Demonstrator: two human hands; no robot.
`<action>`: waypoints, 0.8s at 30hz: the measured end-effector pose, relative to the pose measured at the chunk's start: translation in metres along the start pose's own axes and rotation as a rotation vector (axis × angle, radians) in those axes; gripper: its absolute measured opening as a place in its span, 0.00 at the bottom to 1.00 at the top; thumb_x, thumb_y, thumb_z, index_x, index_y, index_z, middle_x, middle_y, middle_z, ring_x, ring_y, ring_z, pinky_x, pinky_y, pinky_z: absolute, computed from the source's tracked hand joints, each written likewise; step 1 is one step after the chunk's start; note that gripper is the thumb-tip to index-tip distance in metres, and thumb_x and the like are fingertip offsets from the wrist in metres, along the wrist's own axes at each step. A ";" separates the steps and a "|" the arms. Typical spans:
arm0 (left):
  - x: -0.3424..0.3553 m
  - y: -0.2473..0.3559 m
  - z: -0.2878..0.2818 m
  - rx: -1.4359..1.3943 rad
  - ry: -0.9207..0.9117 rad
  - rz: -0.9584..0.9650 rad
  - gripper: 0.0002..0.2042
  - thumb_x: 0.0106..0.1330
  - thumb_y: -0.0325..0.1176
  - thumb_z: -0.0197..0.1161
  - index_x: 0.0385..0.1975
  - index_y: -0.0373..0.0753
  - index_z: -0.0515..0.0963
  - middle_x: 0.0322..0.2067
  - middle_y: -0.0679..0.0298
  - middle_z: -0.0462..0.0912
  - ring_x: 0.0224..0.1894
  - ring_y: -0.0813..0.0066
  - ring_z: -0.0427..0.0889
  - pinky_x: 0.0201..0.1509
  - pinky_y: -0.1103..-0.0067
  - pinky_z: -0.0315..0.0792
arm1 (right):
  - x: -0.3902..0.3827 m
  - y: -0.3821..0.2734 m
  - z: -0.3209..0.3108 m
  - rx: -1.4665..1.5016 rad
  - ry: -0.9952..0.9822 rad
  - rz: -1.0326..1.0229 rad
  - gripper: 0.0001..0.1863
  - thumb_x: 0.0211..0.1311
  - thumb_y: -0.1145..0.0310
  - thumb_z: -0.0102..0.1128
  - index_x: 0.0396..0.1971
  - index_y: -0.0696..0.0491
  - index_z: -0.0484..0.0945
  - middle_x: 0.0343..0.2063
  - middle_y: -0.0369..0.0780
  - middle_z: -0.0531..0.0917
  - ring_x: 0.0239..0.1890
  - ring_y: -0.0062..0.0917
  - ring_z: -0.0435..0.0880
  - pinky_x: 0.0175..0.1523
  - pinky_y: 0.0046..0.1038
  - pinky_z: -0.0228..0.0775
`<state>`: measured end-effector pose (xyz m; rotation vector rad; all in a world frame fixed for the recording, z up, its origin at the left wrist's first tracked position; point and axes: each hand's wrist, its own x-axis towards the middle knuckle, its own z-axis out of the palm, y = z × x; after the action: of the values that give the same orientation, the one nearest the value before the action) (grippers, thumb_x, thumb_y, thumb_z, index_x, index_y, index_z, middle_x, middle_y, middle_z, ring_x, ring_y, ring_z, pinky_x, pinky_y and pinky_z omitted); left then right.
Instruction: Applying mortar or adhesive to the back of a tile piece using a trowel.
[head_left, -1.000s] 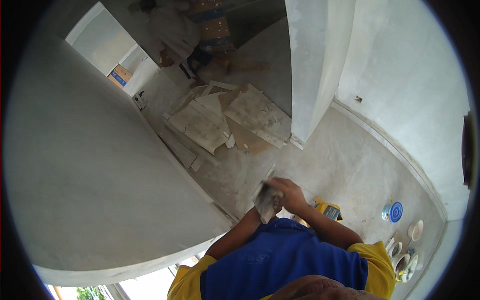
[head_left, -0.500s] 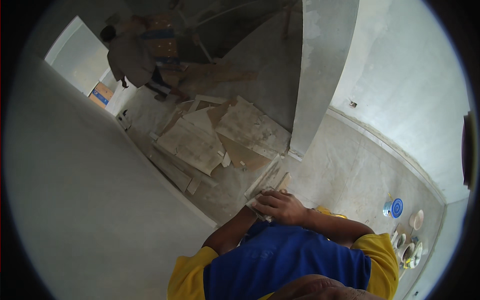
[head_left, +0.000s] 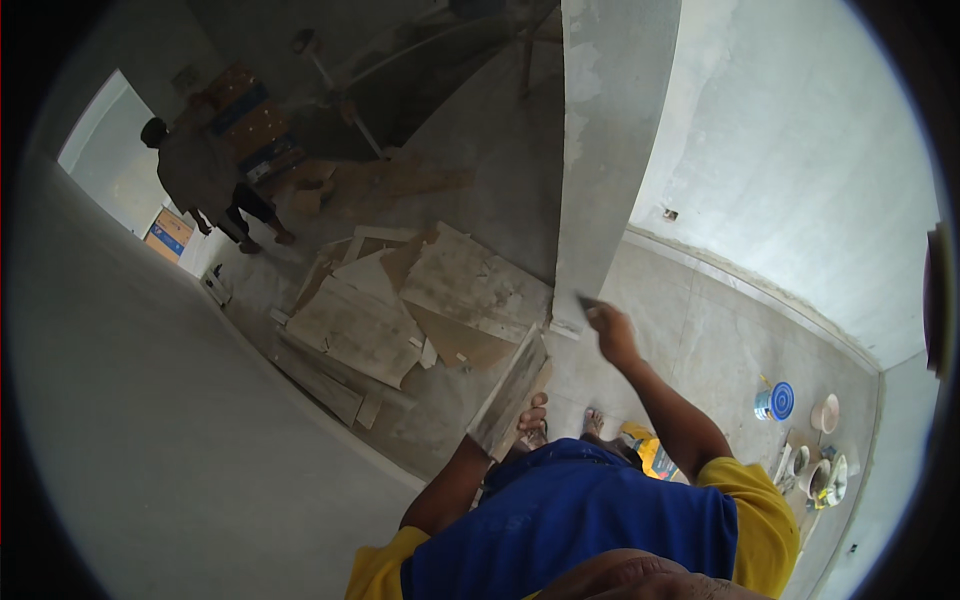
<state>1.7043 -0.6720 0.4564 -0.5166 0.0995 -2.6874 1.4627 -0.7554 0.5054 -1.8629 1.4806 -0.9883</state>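
Note:
My left hand (head_left: 534, 412) is closed round the edge of a long grey board (head_left: 508, 392) in front of my waist; its fingertips show along the board's right side. The board's face looks smeared with greyish residue. My right hand (head_left: 614, 338) is raised ahead, closed on a small tool with a dark, thin blade, which looks like a putty knife (head_left: 585, 301). The blade points up and left, near the lower part of the grey wall end (head_left: 600, 170). Whether it touches the wall I cannot tell. The right hand is slightly blurred.
Stained flat sheets (head_left: 350, 320) lie in a pile on the floor ahead. Another person (head_left: 195, 175) stands beyond it, near stacked boxes (head_left: 250, 120). To the right are a blue-lidded bucket (head_left: 775, 402), several pots (head_left: 815, 475) and a yellow bag (head_left: 650, 450) beside my feet.
My right hand has left the board and swung up and forward to the wall end with the putty knife. My left hand still holds the board. The other person has turned and stepped.

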 end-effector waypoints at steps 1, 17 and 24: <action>0.000 0.001 0.002 0.001 0.063 0.068 0.23 0.71 0.45 0.52 0.54 0.31 0.64 0.38 0.55 0.70 0.32 0.67 0.72 0.34 0.77 0.72 | 0.007 0.023 -0.012 0.076 0.187 0.093 0.18 0.65 0.68 0.53 0.52 0.58 0.77 0.44 0.50 0.81 0.48 0.44 0.81 0.52 0.38 0.72; 0.042 0.001 -0.037 -0.123 0.390 0.222 0.25 0.71 0.49 0.51 0.55 0.32 0.62 0.36 0.55 0.69 0.35 0.66 0.73 0.37 0.72 0.75 | -0.004 0.002 -0.018 -0.133 -0.151 -0.166 0.18 0.58 0.74 0.53 0.48 0.53 0.79 0.46 0.45 0.82 0.50 0.40 0.81 0.51 0.36 0.75; 0.043 -0.006 -0.035 -0.127 0.326 0.303 0.25 0.71 0.51 0.49 0.52 0.33 0.62 0.35 0.55 0.68 0.36 0.64 0.75 0.39 0.68 0.78 | -0.029 -0.010 -0.021 -0.011 -0.128 -0.523 0.19 0.55 0.75 0.55 0.49 0.55 0.80 0.44 0.48 0.82 0.49 0.44 0.81 0.57 0.41 0.72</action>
<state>1.6528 -0.6840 0.4389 -0.0840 0.4080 -2.4511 1.4479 -0.7246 0.5198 -2.3331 0.9399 -1.0601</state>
